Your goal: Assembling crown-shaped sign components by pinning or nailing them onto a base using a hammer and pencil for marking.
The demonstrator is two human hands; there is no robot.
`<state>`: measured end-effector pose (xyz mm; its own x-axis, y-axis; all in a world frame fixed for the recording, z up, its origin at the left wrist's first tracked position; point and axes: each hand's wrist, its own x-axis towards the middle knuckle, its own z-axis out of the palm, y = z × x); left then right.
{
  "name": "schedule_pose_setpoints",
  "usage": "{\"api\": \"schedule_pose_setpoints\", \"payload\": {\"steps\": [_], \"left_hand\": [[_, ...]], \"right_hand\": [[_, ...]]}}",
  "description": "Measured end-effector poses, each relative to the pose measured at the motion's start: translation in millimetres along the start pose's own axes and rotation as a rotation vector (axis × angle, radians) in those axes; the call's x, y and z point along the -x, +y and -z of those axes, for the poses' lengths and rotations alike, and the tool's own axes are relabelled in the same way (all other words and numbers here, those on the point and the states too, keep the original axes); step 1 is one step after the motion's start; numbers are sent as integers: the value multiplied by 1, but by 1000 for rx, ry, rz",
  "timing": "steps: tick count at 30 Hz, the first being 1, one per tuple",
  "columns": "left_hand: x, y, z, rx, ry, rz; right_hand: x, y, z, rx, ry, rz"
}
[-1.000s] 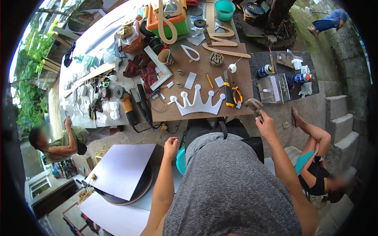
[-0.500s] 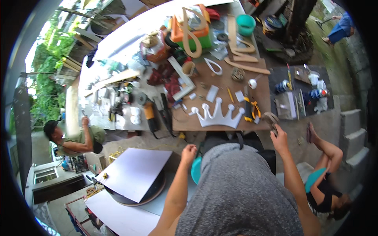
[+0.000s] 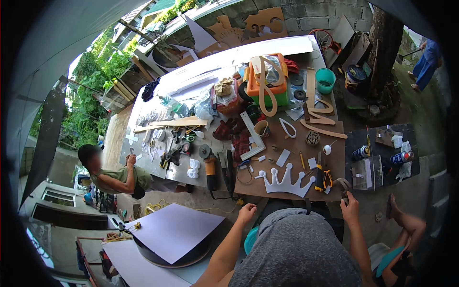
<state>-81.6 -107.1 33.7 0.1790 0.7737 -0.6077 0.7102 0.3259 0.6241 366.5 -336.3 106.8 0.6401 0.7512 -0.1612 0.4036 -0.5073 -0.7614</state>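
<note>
The right hand (image 3: 350, 206) is closed around a brownish, curved hand-held object (image 3: 343, 184), right of centre in the lower half of the frame, just off the right corner of the desk (image 3: 179, 177); its exact kind is too small to tell. The left hand (image 3: 247, 213), below the near edge at lower centre, has its fingers loosely curled, and I cannot tell whether anything is inside them. The nearest large piece, a flat white crown-shaped cut-out (image 3: 288, 185) with ball-tipped points, lies on the brown board (image 3: 248, 188) at centre right. Handling the held object well would mean a settled grip, with its curved end kept clear of those slim points. Care is also due at the board's right edge, where a yellow-and-black utility knife (image 3: 319, 177) and yellow-and-black-handled pliers (image 3: 327, 180) lie side by side — close to the held object. The open room is the strip of floor between the board and the low black table (image 3: 354, 138) at right, plus the space in front of the body. On the left, the yellow-and-black angle grinder (image 3: 210, 168) sits near the edge, its dark cord (image 3: 221, 197) hanging over — a snag risk for the left forearm.
</note>
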Motion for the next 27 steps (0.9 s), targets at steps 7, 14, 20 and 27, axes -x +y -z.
{"api": "schedule_pose_setpoints", "payload": {"steps": [7, 14, 20, 27], "left_hand": [[-6, 14, -6, -73, -61, 7], [-4, 23, -3, -100, -68, 5], [7, 13, -2, -68, -34, -4], [25, -4, -13, -42, -27, 26]], "right_hand": [[-5, -1, 5, 21, 11, -9], [-6, 0, 7, 27, 14, -3], [-5, 2, 2, 22, -29, 6], [4, -3, 12, 4, -90, -26]]}}
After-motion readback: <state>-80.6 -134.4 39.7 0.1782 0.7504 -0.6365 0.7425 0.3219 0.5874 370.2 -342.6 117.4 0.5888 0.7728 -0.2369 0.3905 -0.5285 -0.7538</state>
